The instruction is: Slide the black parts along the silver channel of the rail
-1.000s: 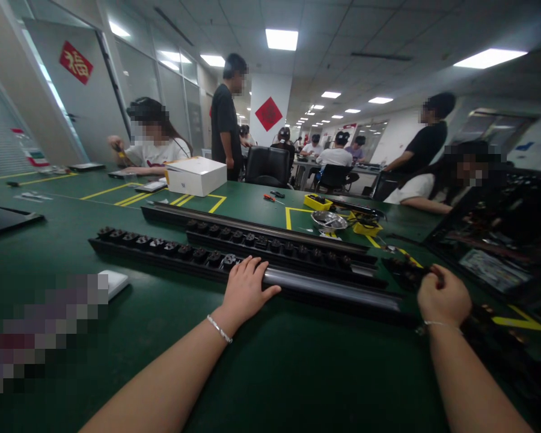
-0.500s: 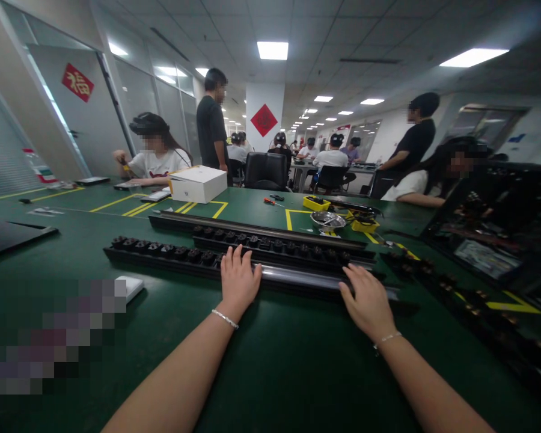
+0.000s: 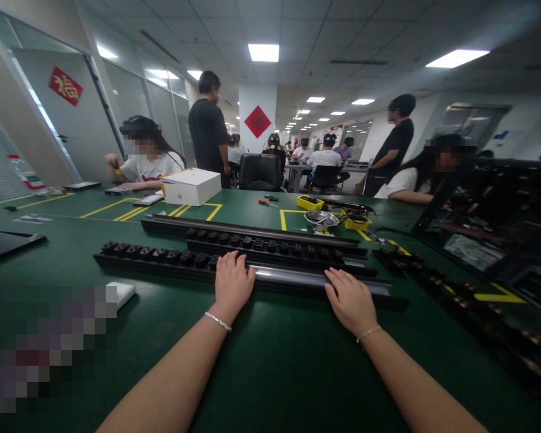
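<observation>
A long black rail (image 3: 293, 275) with a shiny strip along it lies nearest me on the green table. Round black socket-like modules (image 3: 159, 255) sit in a row along its left part. My left hand (image 3: 232, 279) rests on it near its middle, where the row of modules meets the shiny strip, fingers stretched over the top. Further right, my right hand (image 3: 350, 297) lies on the same rail with fingers extended and thumb apart. Behind it is a second rail with modules (image 3: 270, 243), and beyond that a plain black rail (image 3: 247, 230). Fingertip contact is partly hidden.
On the right lie more strips of modules (image 3: 466, 291) beside a dark open case (image 3: 491, 222). A metal bowl (image 3: 321, 220), yellow trays (image 3: 310, 202), a screwdriver (image 3: 265, 202) and a white box (image 3: 192, 186) stand further back. Co-workers sit across the table.
The view has shifted slightly, so most things appear a little further left. My right hand has moved slightly left along the rail, closer to my left hand.
</observation>
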### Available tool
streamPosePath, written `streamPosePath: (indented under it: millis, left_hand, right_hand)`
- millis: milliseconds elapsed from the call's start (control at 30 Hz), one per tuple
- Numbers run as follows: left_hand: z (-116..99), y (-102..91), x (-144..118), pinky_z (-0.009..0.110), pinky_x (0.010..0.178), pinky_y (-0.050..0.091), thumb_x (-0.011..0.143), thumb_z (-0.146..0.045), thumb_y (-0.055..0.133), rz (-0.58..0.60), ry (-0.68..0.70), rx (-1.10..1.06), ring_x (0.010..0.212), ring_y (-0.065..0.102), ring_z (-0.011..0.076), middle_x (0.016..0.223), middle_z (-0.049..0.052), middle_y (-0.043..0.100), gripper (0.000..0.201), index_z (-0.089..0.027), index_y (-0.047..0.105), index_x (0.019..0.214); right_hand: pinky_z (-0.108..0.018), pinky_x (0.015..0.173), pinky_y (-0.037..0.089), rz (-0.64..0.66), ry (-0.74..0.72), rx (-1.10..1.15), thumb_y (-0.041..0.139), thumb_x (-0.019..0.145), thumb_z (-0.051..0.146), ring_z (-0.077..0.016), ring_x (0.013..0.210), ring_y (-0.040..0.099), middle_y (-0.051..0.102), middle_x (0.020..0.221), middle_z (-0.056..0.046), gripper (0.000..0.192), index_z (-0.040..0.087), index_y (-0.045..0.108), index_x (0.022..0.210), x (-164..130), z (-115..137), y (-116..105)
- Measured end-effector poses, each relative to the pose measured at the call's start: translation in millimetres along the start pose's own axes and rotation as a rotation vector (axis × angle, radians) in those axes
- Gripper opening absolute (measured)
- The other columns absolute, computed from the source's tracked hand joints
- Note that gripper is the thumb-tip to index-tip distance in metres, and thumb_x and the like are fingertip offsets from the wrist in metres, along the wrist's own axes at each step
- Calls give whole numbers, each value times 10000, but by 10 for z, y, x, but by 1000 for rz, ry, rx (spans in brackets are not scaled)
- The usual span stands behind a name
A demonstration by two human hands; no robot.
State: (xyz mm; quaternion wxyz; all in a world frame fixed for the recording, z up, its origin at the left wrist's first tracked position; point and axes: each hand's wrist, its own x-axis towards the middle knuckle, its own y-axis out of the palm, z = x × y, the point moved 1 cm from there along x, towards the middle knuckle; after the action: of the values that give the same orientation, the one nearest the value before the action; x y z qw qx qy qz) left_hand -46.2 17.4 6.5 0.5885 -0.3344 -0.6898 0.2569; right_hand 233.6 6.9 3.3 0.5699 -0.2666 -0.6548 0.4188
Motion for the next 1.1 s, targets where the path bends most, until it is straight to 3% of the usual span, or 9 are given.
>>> streamPosePath:
  millis: [333, 533, 1100]
  left_hand:
    - [-1, -13, 17, 436, 1006, 380, 852, -311, 430, 4, 4, 13, 1172, 480, 292, 1217, 156, 567, 389, -113, 603, 1139]
    - [-44, 41, -3, 400, 1041, 366, 887, -234, 367, 16, 113, -37, 1198, 470, 250, 1221, 165, 570, 372, -78, 571, 1156]
    - [-63, 72, -4, 395, 1023, 421, 864, -164, 417, -50, 164, -77, 1183, 519, 253, 1246, 166, 580, 310, -82, 604, 1098]
  right_hand:
    - [-413, 885, 419, 100, -58, -45, 321, 880, 546, -261, 1218, 431, 513, 1344, -71, 558, 231, 516, 1297, -6, -33, -31]
    - [-425, 890, 416, 97, -51, -41, 333, 881, 525, -264, 1216, 426, 518, 1336, -80, 536, 242, 517, 1297, -7, -30, -23]
    - [-413, 890, 412, 87, -50, -53, 341, 886, 516, -257, 1212, 426, 519, 1334, -74, 529, 221, 523, 1285, -8, -22, -17]
